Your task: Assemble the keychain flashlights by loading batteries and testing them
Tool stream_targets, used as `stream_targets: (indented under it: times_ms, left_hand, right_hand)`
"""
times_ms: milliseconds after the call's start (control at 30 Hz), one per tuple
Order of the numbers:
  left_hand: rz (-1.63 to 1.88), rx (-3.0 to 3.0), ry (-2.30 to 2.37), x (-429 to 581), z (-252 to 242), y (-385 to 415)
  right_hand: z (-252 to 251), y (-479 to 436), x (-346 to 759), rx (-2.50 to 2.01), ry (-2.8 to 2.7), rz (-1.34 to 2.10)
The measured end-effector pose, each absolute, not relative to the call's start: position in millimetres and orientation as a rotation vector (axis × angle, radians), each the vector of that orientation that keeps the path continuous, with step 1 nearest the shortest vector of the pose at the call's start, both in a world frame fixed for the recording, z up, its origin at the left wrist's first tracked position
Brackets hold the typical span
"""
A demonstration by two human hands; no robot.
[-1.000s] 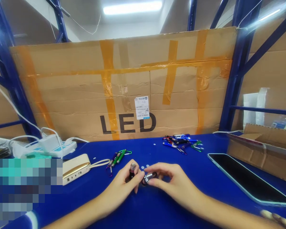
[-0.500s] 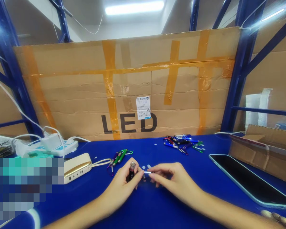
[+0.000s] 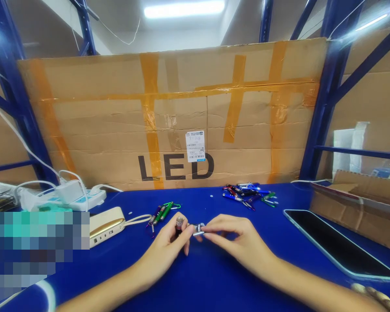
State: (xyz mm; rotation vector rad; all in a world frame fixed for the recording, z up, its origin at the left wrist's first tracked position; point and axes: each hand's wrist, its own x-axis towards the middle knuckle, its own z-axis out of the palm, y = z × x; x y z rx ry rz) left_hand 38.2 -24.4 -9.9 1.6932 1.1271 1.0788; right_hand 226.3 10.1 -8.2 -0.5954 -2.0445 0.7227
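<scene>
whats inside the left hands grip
The upper part of a dark tube with a silver end shows in the left hand; its lower part is covered by that hand. A small silver piece is between the left hand and the right hand.

the small silvery piece [image 3: 199, 230] looks like bright, polished metal, and the dark tube [image 3: 179, 225] ends in a shiny, metal-looking tip. the blue tabletop [image 3: 208, 281] is smooth with a faint sheen, the phone [image 3: 339, 244] has a glossy, glass-like face, and the power bank [image 3: 100, 219] appears to be smooth plastic with a shiny gold side. matt, creased cardboard [image 3: 188, 113] carries strips of glossy plastic tape [image 3: 235, 104].
</scene>
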Motion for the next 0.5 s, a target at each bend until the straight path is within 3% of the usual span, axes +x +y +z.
stream_targets:
  times_ms: [500]
  left_hand:
    - [0.982, 1.790, 1.026, 37.7, -12.0, -26.0]
  right_hand:
    - [-13.2, 8.9, 228.0, -0.510, -2.304, 0.532]
